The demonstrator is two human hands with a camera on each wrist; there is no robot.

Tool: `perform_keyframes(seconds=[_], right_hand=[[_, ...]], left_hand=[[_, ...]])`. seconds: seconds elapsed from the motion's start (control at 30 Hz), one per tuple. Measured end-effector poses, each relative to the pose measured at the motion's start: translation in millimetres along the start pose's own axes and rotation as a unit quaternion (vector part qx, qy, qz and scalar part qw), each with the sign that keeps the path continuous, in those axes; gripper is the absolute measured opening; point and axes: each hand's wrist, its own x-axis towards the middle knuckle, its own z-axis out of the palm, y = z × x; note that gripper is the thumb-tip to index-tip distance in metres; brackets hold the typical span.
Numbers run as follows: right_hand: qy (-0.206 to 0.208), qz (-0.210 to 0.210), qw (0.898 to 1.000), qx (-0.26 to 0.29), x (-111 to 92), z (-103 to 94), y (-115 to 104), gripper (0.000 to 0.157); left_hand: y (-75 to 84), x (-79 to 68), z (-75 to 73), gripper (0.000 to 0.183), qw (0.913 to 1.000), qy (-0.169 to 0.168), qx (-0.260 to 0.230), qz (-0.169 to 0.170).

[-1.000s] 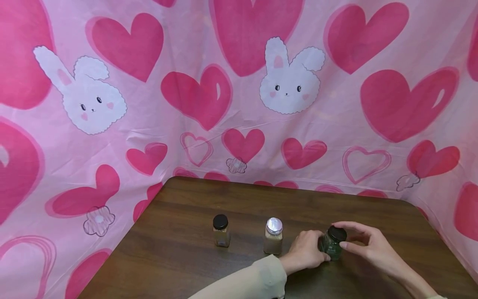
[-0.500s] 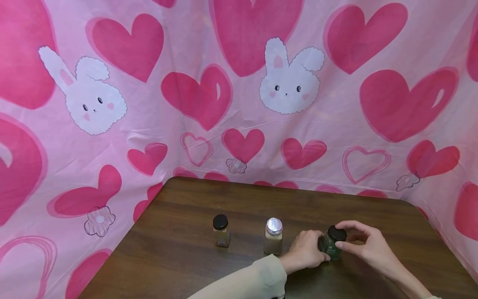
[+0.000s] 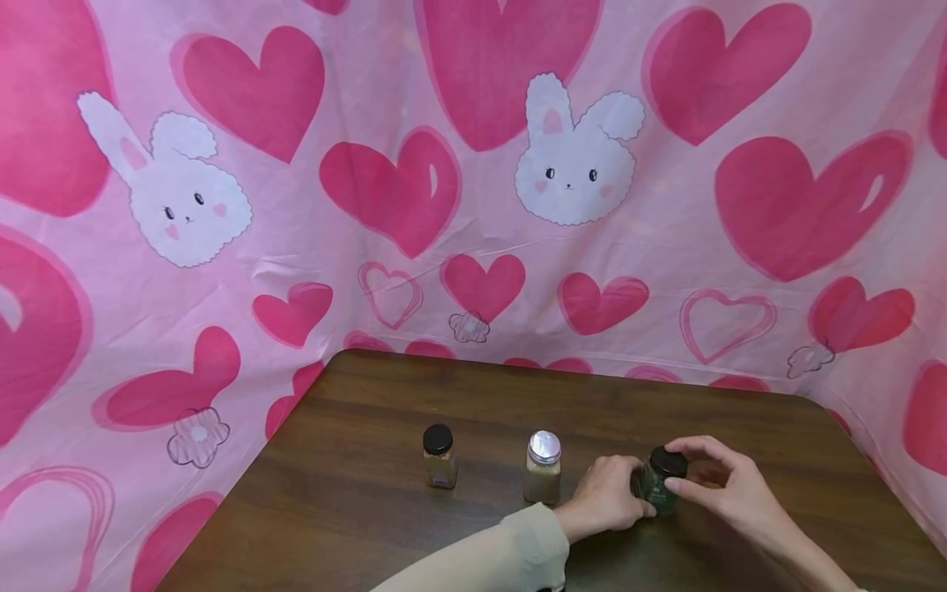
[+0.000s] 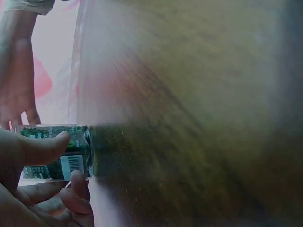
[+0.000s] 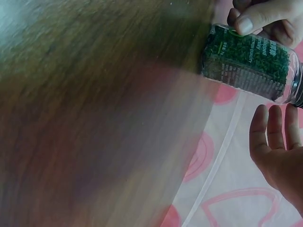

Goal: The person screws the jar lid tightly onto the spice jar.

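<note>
A clear spice jar (image 3: 657,492) of dark green dried flakes, topped by a black lid (image 3: 670,460), stands on the table at the right, leaning slightly. My left hand (image 3: 608,495) grips its body from the left; in the left wrist view the thumb lies across the jar (image 4: 78,142) beside a barcode label (image 4: 73,164). From the right, my right hand (image 3: 728,487) pinches the lid between thumb and forefinger. White lettering covers the jar's side (image 5: 248,61) in the right wrist view, where the other fingers (image 5: 274,127) extend below the neck.
Left of my left hand stands a jar of beige powder (image 3: 542,481) with a silvery top. Farther left is a black-capped jar (image 3: 440,469) of brownish contents. The dark wooden table (image 3: 355,526) meets a pink heart-and-bunny cloth (image 3: 473,205) at the back and sides.
My right thumb and fingers have shifted slightly around the lid. The left hand and the jar body stay in place, as do the other two jars.
</note>
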Motion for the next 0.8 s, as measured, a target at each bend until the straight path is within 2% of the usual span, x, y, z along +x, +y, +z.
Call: perform_keyframes(seconds=[0.1,0.3,0.43,0.8], right_hand=[[-0.010,-0.015,1.000,0.005,-0.1,-1.7,-1.5,0.038],[-0.034,-0.072,0.996,0.030,4.0,-4.2,-0.7,0.052],[-0.055,-0.093,0.993,0.046,6.5,-5.1,1.9,0.054],[-0.088,-0.062,0.992,0.063,5.5,-9.5,6.9,0.047]], left_hand=[[-0.2,0.1,-0.5,0.045,1.0000,-0.002,-0.004,0.001],[-0.2,0.4,-1.3,0.046,0.9999,-0.004,-0.012,0.004],[-0.5,0.4,-1.2,0.045,1.0000,-0.005,-0.008,0.003],[0.7,-0.6,-0.3,0.045,1.0000,-0.004,-0.008,-0.004]])
